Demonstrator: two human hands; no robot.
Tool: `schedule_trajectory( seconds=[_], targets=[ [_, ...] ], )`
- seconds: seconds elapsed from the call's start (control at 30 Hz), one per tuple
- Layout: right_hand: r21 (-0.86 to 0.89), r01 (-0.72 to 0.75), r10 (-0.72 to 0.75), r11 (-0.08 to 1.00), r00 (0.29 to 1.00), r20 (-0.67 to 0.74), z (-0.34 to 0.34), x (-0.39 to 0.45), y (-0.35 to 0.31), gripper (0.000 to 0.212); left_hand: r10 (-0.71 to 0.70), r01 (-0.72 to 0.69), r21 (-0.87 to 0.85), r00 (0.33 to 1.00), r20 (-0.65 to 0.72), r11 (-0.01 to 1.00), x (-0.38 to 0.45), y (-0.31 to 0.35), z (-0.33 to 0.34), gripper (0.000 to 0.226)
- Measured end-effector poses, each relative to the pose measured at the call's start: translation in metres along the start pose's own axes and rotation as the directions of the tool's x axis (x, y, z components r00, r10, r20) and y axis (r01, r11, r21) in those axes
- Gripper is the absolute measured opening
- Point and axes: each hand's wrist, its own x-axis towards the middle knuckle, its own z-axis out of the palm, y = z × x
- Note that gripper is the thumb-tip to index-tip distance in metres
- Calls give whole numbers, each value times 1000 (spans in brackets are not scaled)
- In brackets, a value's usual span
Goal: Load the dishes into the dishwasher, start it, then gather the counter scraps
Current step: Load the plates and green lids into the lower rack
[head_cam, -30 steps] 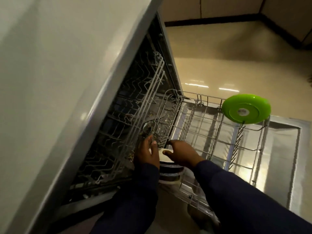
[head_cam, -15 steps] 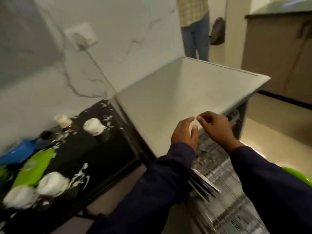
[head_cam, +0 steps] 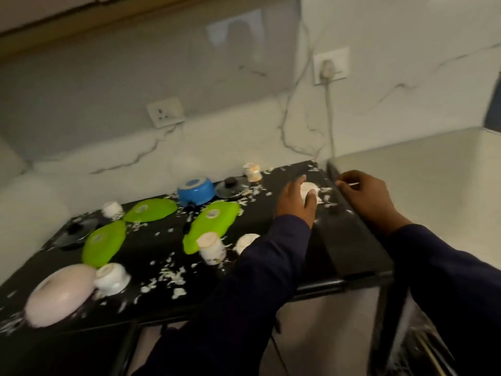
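Black counter (head_cam: 168,256), centre-left of frame: three green plates (head_cam: 104,243), one blue pot (head_cam: 195,194), one pink bowl (head_cam: 58,293), two dark lids (head_cam: 231,188). Left hand (head_cam: 296,202) curls on a white cup (head_cam: 309,189); right hand (head_cam: 366,198), fingers loosely curled, empty.

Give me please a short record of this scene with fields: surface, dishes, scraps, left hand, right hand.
surface: black counter
dishes: three green plates, blue pot, pink bowl, white cups, all upside down
scraps: white bits scattered among the dishes
left hand: reaching onto a white cup
right hand: fingers curled, contents unclear
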Motion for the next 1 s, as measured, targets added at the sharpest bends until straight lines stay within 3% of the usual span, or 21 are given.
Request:
schedule_trajectory(
  seconds=[0.2, 0.37, 0.63, 1.0],
  targets=[
    [44, 157, -161, 987, 980, 115, 136, 14, -105, 27, -72, 88, 101, 986, -149, 991, 23, -109, -129, 40],
    [88, 196, -209, 977, 961, 181, 200, 10, -157, 23, -185, 210, 102, 960, -211, 972, 26, -171, -189, 41],
    [-24, 188, -174, 982, 945, 278, 228, 16, -163, 31, -272, 295, 65, 933, -237, 953, 25, -224, -199, 43],
    [-178, 161, -77, 971, 912, 404, 238, 35, -141, 34, -357, 369, 13, 907, -225, 929, 40, -245, -189, 42]
  ],
)
